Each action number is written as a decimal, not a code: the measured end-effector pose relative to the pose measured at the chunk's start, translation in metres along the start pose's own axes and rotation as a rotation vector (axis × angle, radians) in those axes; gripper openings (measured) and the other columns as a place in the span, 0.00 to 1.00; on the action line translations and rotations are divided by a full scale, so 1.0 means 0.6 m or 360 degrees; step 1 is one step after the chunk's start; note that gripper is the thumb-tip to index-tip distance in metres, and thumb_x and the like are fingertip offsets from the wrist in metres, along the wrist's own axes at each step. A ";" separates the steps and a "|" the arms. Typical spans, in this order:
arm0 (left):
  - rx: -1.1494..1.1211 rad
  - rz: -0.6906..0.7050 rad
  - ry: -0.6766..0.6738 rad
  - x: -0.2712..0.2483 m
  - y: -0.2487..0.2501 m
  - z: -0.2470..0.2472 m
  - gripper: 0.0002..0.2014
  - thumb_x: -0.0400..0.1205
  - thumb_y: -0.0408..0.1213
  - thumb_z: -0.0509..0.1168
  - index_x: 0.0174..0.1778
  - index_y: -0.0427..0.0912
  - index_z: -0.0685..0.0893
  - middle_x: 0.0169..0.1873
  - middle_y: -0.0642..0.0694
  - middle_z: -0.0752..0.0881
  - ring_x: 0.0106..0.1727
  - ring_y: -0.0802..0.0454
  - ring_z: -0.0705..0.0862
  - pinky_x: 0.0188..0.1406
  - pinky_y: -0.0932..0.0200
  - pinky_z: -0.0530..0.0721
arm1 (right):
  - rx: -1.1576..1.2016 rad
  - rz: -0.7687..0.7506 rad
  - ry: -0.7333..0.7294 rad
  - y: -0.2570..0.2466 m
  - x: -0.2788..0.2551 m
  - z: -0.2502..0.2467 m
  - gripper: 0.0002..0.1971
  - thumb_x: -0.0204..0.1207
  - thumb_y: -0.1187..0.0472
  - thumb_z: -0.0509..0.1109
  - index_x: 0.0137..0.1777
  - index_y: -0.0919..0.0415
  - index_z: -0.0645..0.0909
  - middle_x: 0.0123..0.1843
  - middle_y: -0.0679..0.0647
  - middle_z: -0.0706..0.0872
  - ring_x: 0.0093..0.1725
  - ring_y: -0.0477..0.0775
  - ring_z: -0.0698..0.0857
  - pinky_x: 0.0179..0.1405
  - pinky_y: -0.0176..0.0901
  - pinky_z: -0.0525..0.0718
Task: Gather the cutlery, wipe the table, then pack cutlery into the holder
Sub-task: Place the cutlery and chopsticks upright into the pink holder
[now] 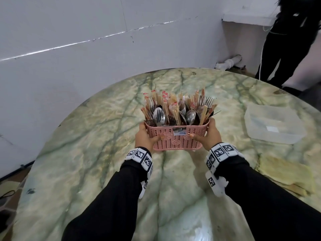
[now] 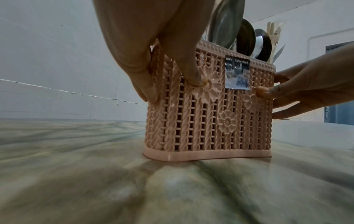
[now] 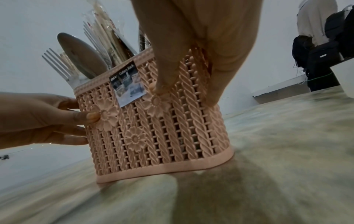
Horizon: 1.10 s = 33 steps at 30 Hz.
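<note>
A pink perforated cutlery holder [image 1: 177, 139] [image 2: 206, 118] [image 3: 159, 125] stands on the green marble table [image 1: 104, 145]. It is packed with spoons [image 1: 159, 115], forks [image 1: 206, 101] and wrapped chopsticks [image 1: 173, 105]. My left hand [image 1: 145, 136] [image 2: 153, 60] grips its left end, thumb on the front wall. My right hand [image 1: 206, 134] [image 3: 191, 53] grips the right end the same way. In the wrist views the holder's base sits at the table surface, slightly tilted in the right wrist view.
A clear plastic container [image 1: 274, 126] lies on the table to the right. A yellow cloth [image 1: 286, 173] rests near the right edge. A person in dark clothes [image 1: 291, 42] stands beyond the table's far right. A white wall [image 1: 86, 40] runs behind.
</note>
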State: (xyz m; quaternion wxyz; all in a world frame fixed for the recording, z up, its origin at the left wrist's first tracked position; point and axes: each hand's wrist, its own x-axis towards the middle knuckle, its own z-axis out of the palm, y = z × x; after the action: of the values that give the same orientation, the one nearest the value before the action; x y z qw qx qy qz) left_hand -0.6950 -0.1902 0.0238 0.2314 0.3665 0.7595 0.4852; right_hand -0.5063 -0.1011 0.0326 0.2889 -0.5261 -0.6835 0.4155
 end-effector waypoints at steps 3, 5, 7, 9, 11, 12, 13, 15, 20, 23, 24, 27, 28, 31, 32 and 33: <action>0.0014 -0.0011 -0.0006 0.004 0.001 0.001 0.29 0.69 0.27 0.76 0.63 0.36 0.71 0.53 0.44 0.85 0.50 0.53 0.82 0.50 0.61 0.79 | -0.0013 0.0013 0.0014 -0.001 0.001 0.000 0.31 0.66 0.67 0.79 0.64 0.65 0.65 0.55 0.59 0.84 0.51 0.56 0.82 0.47 0.43 0.77; 0.0047 -0.0026 -0.0031 0.003 0.002 0.001 0.28 0.70 0.27 0.76 0.63 0.36 0.71 0.55 0.43 0.85 0.54 0.50 0.84 0.51 0.62 0.78 | -0.0025 0.0027 0.0012 -0.003 -0.003 0.000 0.31 0.67 0.66 0.78 0.65 0.65 0.65 0.56 0.60 0.84 0.50 0.54 0.82 0.47 0.42 0.76; 0.0105 -0.0024 -0.0047 -0.006 0.009 0.000 0.29 0.72 0.28 0.74 0.66 0.36 0.69 0.59 0.41 0.84 0.60 0.46 0.83 0.52 0.62 0.76 | -0.0078 0.0054 -0.0035 -0.006 -0.007 -0.002 0.33 0.69 0.66 0.77 0.69 0.64 0.63 0.60 0.59 0.84 0.53 0.55 0.82 0.49 0.42 0.76; 0.0199 -0.0009 -0.0069 -0.022 0.016 -0.001 0.32 0.74 0.30 0.72 0.72 0.37 0.66 0.63 0.41 0.82 0.63 0.45 0.81 0.55 0.62 0.75 | -0.0200 0.0146 -0.0154 -0.008 -0.018 -0.007 0.36 0.71 0.67 0.75 0.75 0.63 0.60 0.68 0.60 0.80 0.64 0.59 0.81 0.58 0.46 0.77; 0.0223 -0.0010 -0.0135 -0.044 0.017 -0.001 0.35 0.75 0.29 0.70 0.76 0.40 0.61 0.62 0.44 0.82 0.60 0.48 0.82 0.53 0.60 0.76 | -0.0314 0.0253 -0.0284 0.000 -0.042 -0.011 0.38 0.73 0.66 0.72 0.79 0.63 0.55 0.75 0.61 0.73 0.71 0.61 0.75 0.66 0.47 0.73; 0.0204 -0.0016 -0.0163 -0.054 0.013 0.003 0.36 0.75 0.29 0.70 0.76 0.42 0.60 0.59 0.47 0.82 0.56 0.51 0.81 0.51 0.62 0.75 | -0.0351 0.0290 -0.0329 0.008 -0.058 -0.012 0.38 0.75 0.65 0.71 0.81 0.63 0.53 0.77 0.61 0.70 0.74 0.61 0.73 0.69 0.48 0.71; 0.0186 -0.0030 -0.0183 -0.064 0.010 0.007 0.36 0.75 0.28 0.70 0.76 0.43 0.60 0.56 0.52 0.80 0.54 0.53 0.80 0.50 0.63 0.76 | -0.0390 0.0308 -0.0359 0.017 -0.076 -0.014 0.38 0.77 0.64 0.69 0.81 0.62 0.52 0.78 0.60 0.68 0.75 0.61 0.71 0.71 0.47 0.70; 0.0178 -0.0027 -0.0241 -0.087 0.003 0.017 0.33 0.74 0.28 0.68 0.73 0.46 0.64 0.57 0.53 0.81 0.56 0.52 0.82 0.55 0.59 0.79 | -0.0475 0.0303 -0.0404 0.036 -0.112 -0.019 0.36 0.79 0.62 0.67 0.82 0.60 0.52 0.80 0.59 0.65 0.77 0.59 0.69 0.74 0.47 0.67; 0.0441 -0.0061 -0.0568 -0.165 0.007 0.042 0.33 0.78 0.35 0.68 0.78 0.43 0.63 0.76 0.44 0.70 0.74 0.45 0.71 0.71 0.57 0.69 | -0.0639 0.0151 -0.0513 0.081 -0.200 -0.060 0.30 0.81 0.63 0.63 0.80 0.62 0.57 0.81 0.58 0.62 0.79 0.55 0.65 0.74 0.40 0.62; 0.0745 -0.0005 -0.0772 -0.214 0.026 0.065 0.34 0.80 0.40 0.66 0.80 0.41 0.59 0.80 0.43 0.60 0.79 0.45 0.63 0.78 0.55 0.62 | -0.0799 0.0064 -0.0571 0.109 -0.237 -0.096 0.28 0.82 0.62 0.61 0.80 0.62 0.57 0.83 0.57 0.57 0.81 0.53 0.60 0.76 0.37 0.57; 0.0805 -0.0001 -0.0802 -0.229 0.034 0.075 0.33 0.80 0.41 0.65 0.80 0.41 0.59 0.81 0.43 0.58 0.80 0.45 0.61 0.79 0.55 0.59 | -0.0829 0.0056 -0.0589 0.117 -0.243 -0.110 0.28 0.82 0.61 0.61 0.81 0.62 0.57 0.83 0.57 0.56 0.82 0.52 0.59 0.77 0.37 0.56; 0.0885 0.0037 -0.0850 -0.278 0.063 0.116 0.33 0.81 0.42 0.65 0.80 0.42 0.59 0.81 0.43 0.57 0.81 0.44 0.59 0.80 0.53 0.58 | -0.0890 -0.0013 -0.0589 0.141 -0.250 -0.161 0.27 0.82 0.62 0.60 0.80 0.60 0.58 0.83 0.56 0.55 0.82 0.52 0.59 0.76 0.37 0.56; 0.0894 0.0041 -0.0854 -0.293 0.073 0.133 0.33 0.81 0.41 0.64 0.80 0.42 0.59 0.81 0.42 0.57 0.81 0.43 0.59 0.80 0.53 0.58 | -0.0919 -0.0047 -0.0583 0.150 -0.249 -0.180 0.27 0.83 0.61 0.59 0.80 0.60 0.59 0.83 0.56 0.56 0.82 0.52 0.59 0.77 0.37 0.55; 0.0867 -0.0013 -0.0830 -0.334 0.106 0.186 0.32 0.81 0.41 0.65 0.80 0.41 0.60 0.81 0.41 0.58 0.80 0.43 0.60 0.79 0.53 0.59 | -0.0956 -0.0138 -0.0560 0.180 -0.238 -0.238 0.26 0.82 0.60 0.60 0.79 0.60 0.62 0.82 0.57 0.59 0.81 0.53 0.60 0.79 0.40 0.56; 0.0871 -0.0027 -0.0810 -0.349 0.118 0.204 0.32 0.81 0.41 0.65 0.80 0.40 0.60 0.80 0.41 0.60 0.80 0.43 0.62 0.78 0.54 0.59 | -0.0944 -0.0162 -0.0559 0.188 -0.233 -0.258 0.26 0.82 0.61 0.61 0.79 0.60 0.63 0.82 0.58 0.61 0.81 0.53 0.61 0.79 0.41 0.57; 0.0873 -0.0053 -0.0789 -0.362 0.126 0.222 0.32 0.81 0.42 0.65 0.80 0.40 0.60 0.80 0.41 0.61 0.79 0.44 0.63 0.77 0.55 0.60 | -0.0923 -0.0186 -0.0573 0.196 -0.228 -0.277 0.25 0.81 0.62 0.62 0.78 0.60 0.65 0.81 0.58 0.62 0.80 0.53 0.62 0.79 0.41 0.58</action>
State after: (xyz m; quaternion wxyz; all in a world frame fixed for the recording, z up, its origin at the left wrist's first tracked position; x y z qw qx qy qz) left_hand -0.4401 -0.2649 0.0352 0.3094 0.5088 0.7880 0.1564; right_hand -0.2731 -0.1764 0.0167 0.0256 -0.4645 -0.8421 0.2729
